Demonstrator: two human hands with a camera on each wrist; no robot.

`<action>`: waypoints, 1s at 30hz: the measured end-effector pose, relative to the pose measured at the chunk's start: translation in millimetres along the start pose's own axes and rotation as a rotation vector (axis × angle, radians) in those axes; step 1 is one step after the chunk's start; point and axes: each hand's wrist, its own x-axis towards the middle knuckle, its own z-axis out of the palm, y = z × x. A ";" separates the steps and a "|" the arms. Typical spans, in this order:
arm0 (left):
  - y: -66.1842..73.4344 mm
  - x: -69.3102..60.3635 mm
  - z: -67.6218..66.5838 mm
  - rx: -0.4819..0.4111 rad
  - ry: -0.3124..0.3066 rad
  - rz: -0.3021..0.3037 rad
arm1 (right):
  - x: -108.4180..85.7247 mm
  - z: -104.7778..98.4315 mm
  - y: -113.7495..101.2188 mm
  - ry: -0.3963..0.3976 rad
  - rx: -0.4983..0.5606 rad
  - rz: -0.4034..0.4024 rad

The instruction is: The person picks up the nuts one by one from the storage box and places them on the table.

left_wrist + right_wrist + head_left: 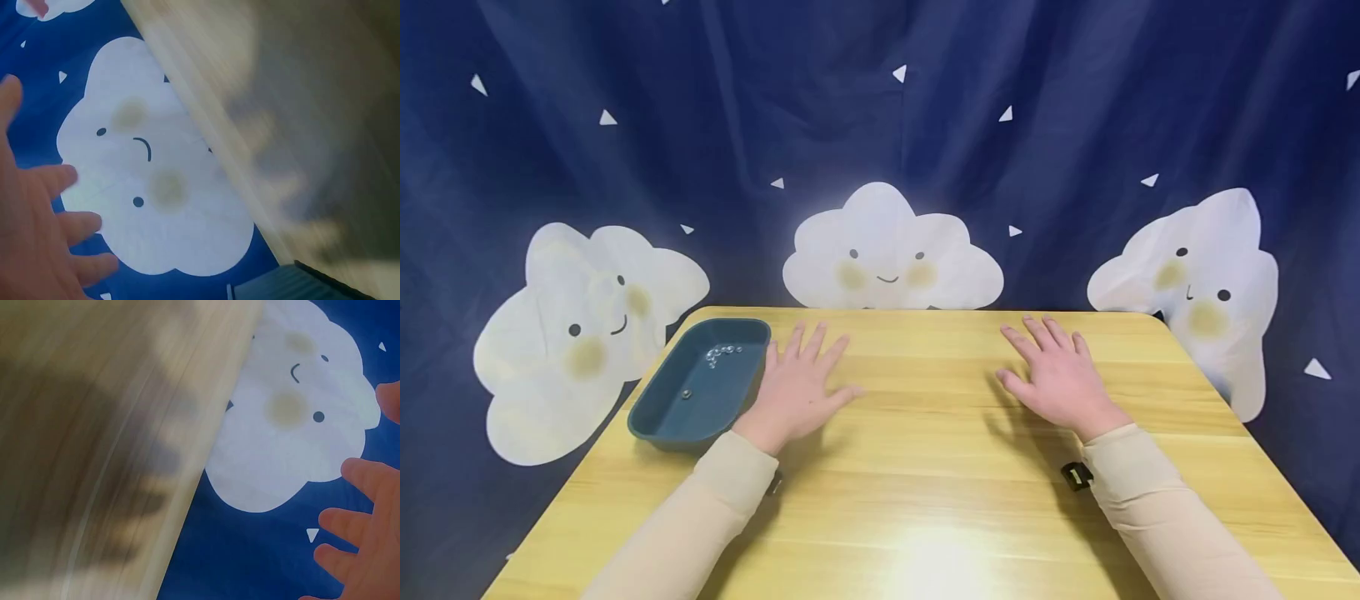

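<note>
The fingers of the left hand (796, 387) are straight and fanned apart with nothing between them, and those of the right hand (1062, 379) are spread the same way, gripping nothing. Judging by their shadows, both hands hang above the wood-grain table (925, 433). The left overlaps the edge of a dark teal tray (658, 417) in the head view; whether it touches the rim I cannot tell. The right is well apart from the tray. Inside the tray, a cluster of small shiny pieces (712, 357) lies toward the far end, and one small metal piece (687, 394), perhaps a nut, sits alone nearer the person; all are too small to identify surely. With every visible piece in the tray and none in hand, the handling looks either not yet begun or wholly finished, and what remains cannot be settled from this. Beyond the table hangs a navy cloud-print curtain (820, 108).
</note>
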 end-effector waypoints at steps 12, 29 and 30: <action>-46.2 -29.7 -5.7 -0.027 -0.037 -0.237 | -7.6 -1.3 2.0 -0.017 0.003 -0.002; -171.6 -64.5 -12.4 0.004 -0.135 -0.222 | -17.0 0.2 8.9 -0.088 -0.002 0.019; -175.2 -66.2 -11.9 0.002 -0.137 -0.208 | -18.2 0.4 9.2 -0.092 -0.002 0.020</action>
